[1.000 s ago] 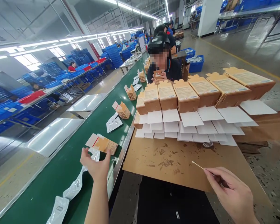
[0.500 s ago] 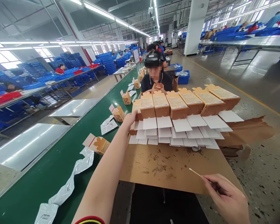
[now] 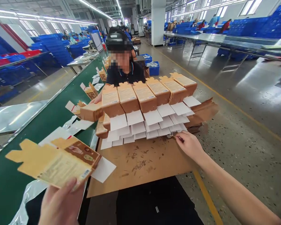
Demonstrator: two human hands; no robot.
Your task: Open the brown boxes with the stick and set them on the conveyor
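Note:
My left hand [image 3: 62,200] is closed on the lower edge of a brown and yellow carton [image 3: 63,161], with its end flaps spread and a white flap sticking out at the right. At the right end of the stacked cartons [image 3: 144,95], my right hand [image 3: 189,145] pinches a thin cotton swab [image 3: 174,136]. The swab's far end reaches a small round silvery item [image 3: 170,135] beside the white flaps [image 3: 152,118]. Another person's hand [image 3: 97,99] is at a carton [image 3: 91,112] on the left of the stack.
Brown cardboard [image 3: 140,165] with dark smears covers the near tabletop. On the left runs a green conveyor [image 3: 58,104] with open cartons and silver pouches [image 3: 29,200]. A person [image 3: 126,72] sits behind the stack. Brown paper [image 3: 203,111] juts out at the right.
My left hand has come back from the stack with a carton in it. My right hand has moved forward with the swab to the round item. The view has turned right.

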